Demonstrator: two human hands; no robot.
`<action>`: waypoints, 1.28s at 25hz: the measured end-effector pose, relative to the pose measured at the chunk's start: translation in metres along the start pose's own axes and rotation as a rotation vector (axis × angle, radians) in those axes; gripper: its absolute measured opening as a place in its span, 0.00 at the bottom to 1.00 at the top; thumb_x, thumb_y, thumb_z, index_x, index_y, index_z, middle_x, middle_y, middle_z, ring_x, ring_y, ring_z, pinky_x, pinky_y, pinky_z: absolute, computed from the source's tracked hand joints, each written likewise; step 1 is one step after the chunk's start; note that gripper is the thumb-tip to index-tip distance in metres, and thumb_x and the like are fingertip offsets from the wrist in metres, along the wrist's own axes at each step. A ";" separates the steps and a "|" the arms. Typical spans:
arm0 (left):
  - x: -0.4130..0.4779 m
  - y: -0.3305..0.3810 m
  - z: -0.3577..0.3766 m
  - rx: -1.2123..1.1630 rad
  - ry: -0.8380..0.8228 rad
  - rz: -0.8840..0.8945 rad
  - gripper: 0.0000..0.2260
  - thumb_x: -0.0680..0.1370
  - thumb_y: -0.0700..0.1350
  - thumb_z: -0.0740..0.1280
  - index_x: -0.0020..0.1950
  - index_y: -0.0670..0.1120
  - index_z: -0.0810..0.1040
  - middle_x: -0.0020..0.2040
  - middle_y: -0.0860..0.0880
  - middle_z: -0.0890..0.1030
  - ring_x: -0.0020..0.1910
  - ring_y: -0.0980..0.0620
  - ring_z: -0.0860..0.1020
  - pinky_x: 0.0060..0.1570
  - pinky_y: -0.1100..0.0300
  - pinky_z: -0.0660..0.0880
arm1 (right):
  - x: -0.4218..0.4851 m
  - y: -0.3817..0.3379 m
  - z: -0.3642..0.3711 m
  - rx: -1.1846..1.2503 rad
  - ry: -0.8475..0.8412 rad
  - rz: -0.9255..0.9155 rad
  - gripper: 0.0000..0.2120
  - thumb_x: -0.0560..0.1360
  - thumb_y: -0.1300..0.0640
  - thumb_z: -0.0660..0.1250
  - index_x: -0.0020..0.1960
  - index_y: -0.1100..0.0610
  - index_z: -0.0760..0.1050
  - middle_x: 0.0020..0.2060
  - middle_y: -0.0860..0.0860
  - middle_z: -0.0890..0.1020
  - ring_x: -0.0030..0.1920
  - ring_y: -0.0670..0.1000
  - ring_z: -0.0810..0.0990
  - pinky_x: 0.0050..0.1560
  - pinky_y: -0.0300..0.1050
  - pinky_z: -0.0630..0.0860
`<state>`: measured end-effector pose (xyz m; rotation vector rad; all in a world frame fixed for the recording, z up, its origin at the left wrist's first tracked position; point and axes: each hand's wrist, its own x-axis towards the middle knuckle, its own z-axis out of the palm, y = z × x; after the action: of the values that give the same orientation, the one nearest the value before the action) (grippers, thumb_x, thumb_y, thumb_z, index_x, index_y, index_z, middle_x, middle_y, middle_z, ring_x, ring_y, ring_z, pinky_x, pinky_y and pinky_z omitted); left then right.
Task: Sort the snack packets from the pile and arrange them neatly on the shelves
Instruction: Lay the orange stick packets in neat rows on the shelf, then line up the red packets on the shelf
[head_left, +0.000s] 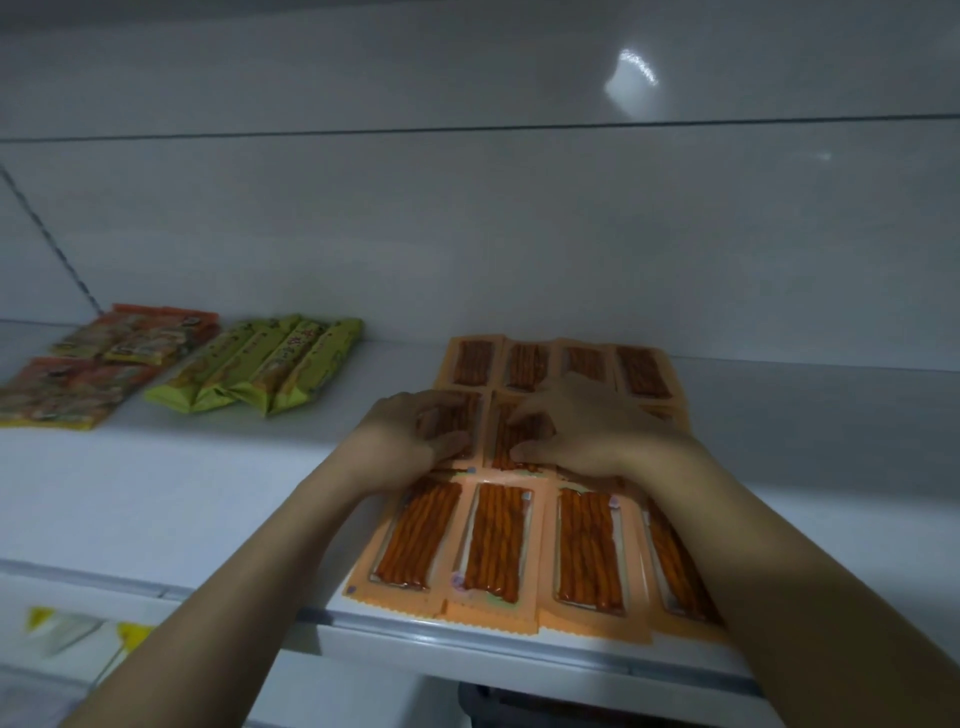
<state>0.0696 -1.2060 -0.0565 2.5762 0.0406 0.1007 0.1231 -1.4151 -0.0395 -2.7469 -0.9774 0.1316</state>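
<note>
1. Gently: the left hand pinches a middle-row orange packet with curled fingers; the right hand, fingers spread flat, presses the neighbouring packet
2. Slide both square between the back row and the front row, by the shelf front edge

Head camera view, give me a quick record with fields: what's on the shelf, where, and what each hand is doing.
shelf: white, holds three kinds of packets
orange stick-snack packets: right, flat in rows, four at back, four in front
green packets: left of them, side by side, slanted
red-orange packets: far left, overlapping
left hand: on a middle-row packet, fingers bent
right hand: spread flat over middle-row packets
</note>
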 end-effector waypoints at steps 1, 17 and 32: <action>0.001 -0.001 0.001 -0.003 0.004 0.005 0.19 0.77 0.52 0.69 0.69 0.54 0.75 0.65 0.47 0.77 0.62 0.48 0.75 0.51 0.63 0.66 | 0.000 0.000 0.000 0.006 -0.009 0.000 0.20 0.75 0.42 0.68 0.65 0.47 0.76 0.59 0.50 0.76 0.62 0.52 0.73 0.58 0.47 0.72; -0.078 -0.096 -0.115 0.370 0.266 -0.011 0.36 0.71 0.71 0.52 0.68 0.51 0.75 0.60 0.47 0.81 0.62 0.44 0.75 0.60 0.52 0.71 | 0.068 -0.160 -0.037 -0.130 0.149 -0.131 0.37 0.72 0.35 0.67 0.76 0.43 0.59 0.71 0.52 0.68 0.69 0.56 0.67 0.67 0.51 0.65; -0.339 -0.311 -0.272 0.458 0.500 -0.468 0.27 0.78 0.66 0.59 0.73 0.54 0.69 0.71 0.51 0.73 0.71 0.49 0.67 0.68 0.49 0.66 | 0.125 -0.529 0.070 0.003 0.089 -0.544 0.36 0.74 0.34 0.64 0.77 0.46 0.60 0.73 0.52 0.66 0.72 0.56 0.64 0.69 0.53 0.63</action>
<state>-0.2928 -0.8154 -0.0146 2.8358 0.9407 0.6136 -0.1152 -0.9256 0.0174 -2.3540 -1.6408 -0.0796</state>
